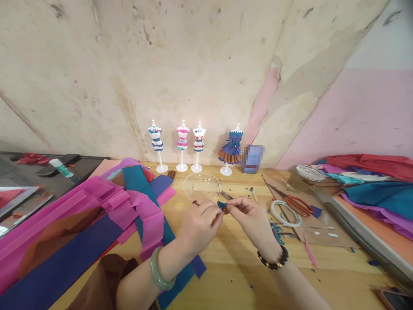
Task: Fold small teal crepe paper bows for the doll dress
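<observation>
Above the middle of the wooden table, a small piece of teal crepe paper is pinched between both hands. My left hand, above a green bangle, has its fingers closed on the left side of the piece. My right hand, with a beaded bracelet at the wrist, grips the right side between thumb and forefinger. Just behind the hands lies a clear round plate with tiny white bits in it. A mini dress form in a blue and brown paper dress stands behind, against the wall.
Three more mini dress forms, one with pink bands, stand left of it. Crepe paper strips cover the left side. Orange-handled scissors, a white ring-shaped roll, a clear jar and stacked coloured paper lie right.
</observation>
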Motion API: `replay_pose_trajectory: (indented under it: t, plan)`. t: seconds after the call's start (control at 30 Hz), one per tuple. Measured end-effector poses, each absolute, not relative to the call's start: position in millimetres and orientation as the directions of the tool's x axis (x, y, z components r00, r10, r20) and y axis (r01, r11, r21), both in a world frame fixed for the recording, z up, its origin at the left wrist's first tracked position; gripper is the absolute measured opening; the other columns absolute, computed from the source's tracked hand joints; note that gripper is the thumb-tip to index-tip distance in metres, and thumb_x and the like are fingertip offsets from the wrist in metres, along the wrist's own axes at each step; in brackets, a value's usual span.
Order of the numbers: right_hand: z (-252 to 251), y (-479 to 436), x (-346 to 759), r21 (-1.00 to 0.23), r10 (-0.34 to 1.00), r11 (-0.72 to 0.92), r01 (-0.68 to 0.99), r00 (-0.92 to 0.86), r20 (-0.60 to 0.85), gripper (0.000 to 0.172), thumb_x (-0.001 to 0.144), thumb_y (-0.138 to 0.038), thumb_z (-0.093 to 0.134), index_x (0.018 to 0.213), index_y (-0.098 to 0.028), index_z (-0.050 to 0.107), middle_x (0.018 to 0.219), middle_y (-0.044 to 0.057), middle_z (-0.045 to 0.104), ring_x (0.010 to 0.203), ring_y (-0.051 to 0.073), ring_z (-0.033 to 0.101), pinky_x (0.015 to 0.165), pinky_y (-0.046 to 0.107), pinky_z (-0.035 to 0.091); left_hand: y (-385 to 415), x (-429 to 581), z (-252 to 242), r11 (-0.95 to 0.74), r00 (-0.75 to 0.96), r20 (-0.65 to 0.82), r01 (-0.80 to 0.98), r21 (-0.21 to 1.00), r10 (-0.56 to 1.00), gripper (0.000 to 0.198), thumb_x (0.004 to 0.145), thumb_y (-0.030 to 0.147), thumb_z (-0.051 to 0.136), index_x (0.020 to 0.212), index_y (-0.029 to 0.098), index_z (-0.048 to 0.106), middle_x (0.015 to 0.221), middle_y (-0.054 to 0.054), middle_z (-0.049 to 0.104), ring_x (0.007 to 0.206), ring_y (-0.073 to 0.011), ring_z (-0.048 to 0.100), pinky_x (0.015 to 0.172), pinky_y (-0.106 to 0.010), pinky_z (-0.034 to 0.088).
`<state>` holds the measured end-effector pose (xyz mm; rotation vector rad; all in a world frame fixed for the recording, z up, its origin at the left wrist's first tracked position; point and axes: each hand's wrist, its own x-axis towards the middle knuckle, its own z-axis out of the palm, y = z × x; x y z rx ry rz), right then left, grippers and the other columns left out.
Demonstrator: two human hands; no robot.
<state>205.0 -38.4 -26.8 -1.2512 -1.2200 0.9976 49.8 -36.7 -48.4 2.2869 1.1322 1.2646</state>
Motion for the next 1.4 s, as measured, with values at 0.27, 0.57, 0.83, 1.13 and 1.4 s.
replay_pose_trajectory:
  t: [0.27,0.57,0.83,1.13,1.4]
  plan:
    - [-31.0,-37.1,205.9,-0.986,0.984,0.126,0.113,0.108,0.139,0.022,0.063,-0.04,0.073,0.063,-0.019,0.067,0.065,0.007,0.073,0.063,0.021,0.068,0.065,0.034,0.055,-35.6,47.9,-50.7,-0.663,0.325,0.591,0.511,0.547,0.738,0.021,0.088,0.021,0.049,0.076,0.024,0.066,0.078,-0.007,0.066,0.081,-0.0223,0.061,0.081,-0.038,0.043]
    - [-28.4,-37.3,207.8,-0.977,0.992,0.093,0.191,0.065,0.107,0.014,0.063,-0.032,0.069,0.064,-0.018,0.068,0.064,0.006,0.073,0.061,0.019,0.066,0.063,0.032,0.052,-33.1,43.9,-35.7,-0.614,0.308,0.544,0.537,0.578,0.781,0.03,0.081,0.024,0.06,0.11,0.021,0.056,0.109,-0.01,0.062,0.105,-0.0245,0.056,0.089,-0.038,0.044]
    - [-28.9,-38.4,208.0,-0.954,0.991,0.132,0.269,-0.068,0.118,0.013,0.066,-0.029,0.066,0.07,-0.018,0.069,0.068,0.004,0.073,0.066,0.018,0.066,0.066,0.031,0.052,-28.9,42.4,-33.4,-0.65,0.454,0.466,0.557,0.517,0.759,0.016,0.081,0.016,0.053,0.089,0.021,0.066,0.087,-0.007,0.069,0.085,-0.022,0.062,0.075,-0.035,0.045]
    - [-38.1,-33.8,204.6,-0.987,0.983,0.081,0.138,-0.175,0.057,0.023,0.075,-0.031,0.062,0.095,-0.018,0.06,0.07,0.002,0.072,0.071,0.019,0.07,0.071,0.033,0.053,-17.6,34.5,-34.1,-0.611,0.465,0.398,0.639,0.467,0.791,0.014,0.082,0.018,0.052,0.077,0.018,0.065,0.079,-0.006,0.069,0.078,-0.0213,0.063,0.072,-0.032,0.044]
    - [-21.3,-15.1,261.0,-0.952,0.996,0.085,0.294,0.01,0.092,0.035,0.078,-0.038,0.062,0.107,-0.016,0.059,0.086,0.009,0.076,0.08,0.022,0.072,0.076,0.036,0.053,-1.5,14.6,-21.6,-0.453,0.341,0.299,0.685,0.57,0.891,0.024,0.091,0.029,0.043,0.087,0.019,0.065,0.08,-0.004,0.071,0.072,-0.0181,0.064,0.063,-0.026,0.043]
